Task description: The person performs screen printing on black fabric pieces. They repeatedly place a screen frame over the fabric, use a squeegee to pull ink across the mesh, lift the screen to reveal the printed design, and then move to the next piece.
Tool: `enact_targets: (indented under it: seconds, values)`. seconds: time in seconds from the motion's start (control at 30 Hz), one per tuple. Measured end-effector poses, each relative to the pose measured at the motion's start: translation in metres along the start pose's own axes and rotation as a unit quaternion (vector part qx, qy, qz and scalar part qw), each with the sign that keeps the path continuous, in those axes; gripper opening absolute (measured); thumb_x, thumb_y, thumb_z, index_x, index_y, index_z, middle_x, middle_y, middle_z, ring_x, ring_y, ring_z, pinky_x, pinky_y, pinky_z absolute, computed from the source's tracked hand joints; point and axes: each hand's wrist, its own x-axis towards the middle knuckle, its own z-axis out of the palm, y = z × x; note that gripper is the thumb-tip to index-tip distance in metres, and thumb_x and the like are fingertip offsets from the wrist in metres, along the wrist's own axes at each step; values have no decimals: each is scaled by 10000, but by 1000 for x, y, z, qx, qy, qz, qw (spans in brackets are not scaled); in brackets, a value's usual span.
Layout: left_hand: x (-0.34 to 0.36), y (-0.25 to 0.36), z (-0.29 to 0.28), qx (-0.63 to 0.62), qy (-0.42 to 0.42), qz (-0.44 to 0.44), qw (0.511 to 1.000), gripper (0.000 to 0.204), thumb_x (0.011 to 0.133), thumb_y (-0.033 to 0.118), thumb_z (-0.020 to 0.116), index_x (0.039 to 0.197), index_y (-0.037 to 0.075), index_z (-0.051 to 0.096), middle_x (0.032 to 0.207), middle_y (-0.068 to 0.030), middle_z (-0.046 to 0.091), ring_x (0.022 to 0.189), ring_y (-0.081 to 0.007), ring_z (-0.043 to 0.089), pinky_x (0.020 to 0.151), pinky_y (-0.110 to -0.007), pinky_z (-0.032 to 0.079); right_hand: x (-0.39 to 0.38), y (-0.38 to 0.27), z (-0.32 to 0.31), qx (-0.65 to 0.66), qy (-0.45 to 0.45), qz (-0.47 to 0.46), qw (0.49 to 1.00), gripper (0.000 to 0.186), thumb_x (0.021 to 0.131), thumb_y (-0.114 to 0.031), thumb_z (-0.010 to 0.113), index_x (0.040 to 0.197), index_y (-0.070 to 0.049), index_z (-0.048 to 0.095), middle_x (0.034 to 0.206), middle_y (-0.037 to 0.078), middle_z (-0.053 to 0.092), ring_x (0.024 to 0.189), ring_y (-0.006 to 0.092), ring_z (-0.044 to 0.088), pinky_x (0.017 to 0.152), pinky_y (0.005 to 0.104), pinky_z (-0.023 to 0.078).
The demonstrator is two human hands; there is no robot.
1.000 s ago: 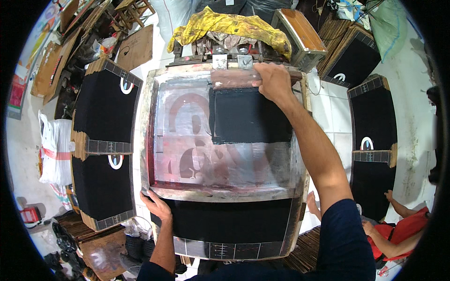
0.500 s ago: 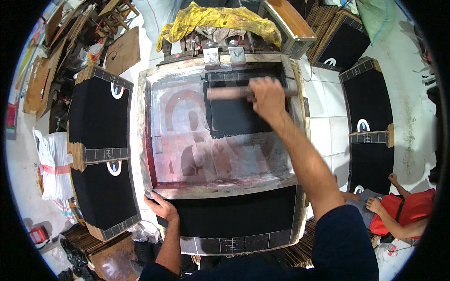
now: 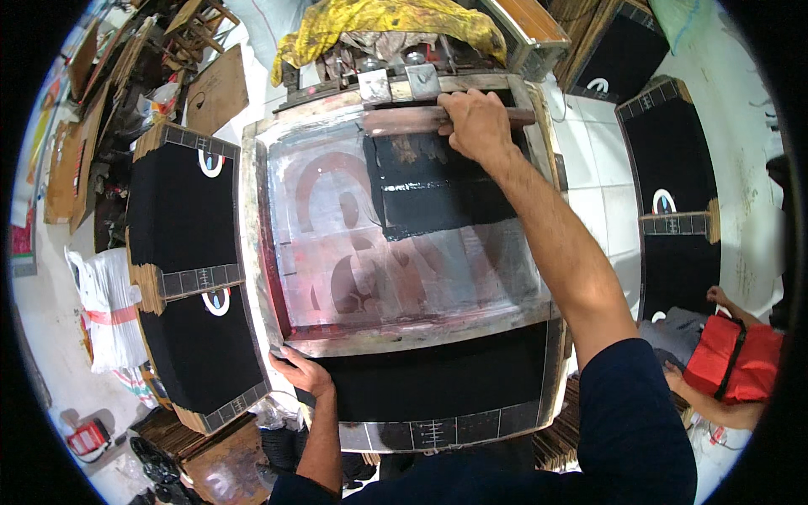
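Observation:
A wooden-framed printing screen (image 3: 421,339) lies over a board covered in black fabric (image 3: 438,383). My right hand (image 3: 477,124) is closed around the wooden handle of a squeegee (image 3: 394,121), which lies crosswise near the screen's far edge. Black ink (image 3: 450,210) coats the mesh's upper right part, with a thin shiny line across it. Pale mesh with a dark curved design shows to the left and nearer me. At the frame's near left corner, my left hand (image 3: 305,374) grips the wood; part of its fingers is hidden under the frame.
Metal clamps (image 3: 422,82) hold the frame's far side, below a stained yellow cloth (image 3: 396,25). Boards with black fabric and white printed arcs stand left (image 3: 181,202) and right (image 3: 673,160). Another person in a red top (image 3: 724,362) is at the lower right.
My right hand has pushed the squeegee away from me, toward the far edge of the screen. My left hand stays at the frame's corner. The view has shifted slightly.

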Motion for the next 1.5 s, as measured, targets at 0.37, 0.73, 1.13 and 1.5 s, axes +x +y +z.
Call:
enact_targets:
  seconds: [0.37,0.73,1.13,1.5]
  values:
    - [10,-3,-18,-92,-141,-3,986,813,995,372,697,1539,-90,307,1546,-339,383,1418,-428,421,1191,-490,322,-157,-62,-45,43,-14,21,999,394,676,-2,790,1037,-106,672,1025,32,673,985,253,612,831,414,453]
    - [22,19,-36,-140,-197,111,964,1336,557,128,1020,1619,-32,225,1626,-248,340,1513,-367,325,1279,-478,211,-136,-54,-60,49,19,1,999,315,747,-29,754,1046,-94,677,1009,61,670,989,285,617,850,439,452]
    - [26,20,-47,-217,-229,58,947,1344,564,189,1030,1621,-22,227,1634,-243,336,1503,-346,336,1264,-470,252,-109,-41,-80,97,-130,0,987,399,753,-104,820,1124,-78,676,1046,99,708,998,336,644,869,468,472]
    - [27,25,-56,-212,-237,61,946,1318,572,128,1025,1627,18,243,1562,-242,439,1339,-316,526,1099,-421,481,69,44,-6,37,-126,-31,991,554,759,-413,875,1232,-175,712,1169,142,738,1135,361,687,965,520,525]
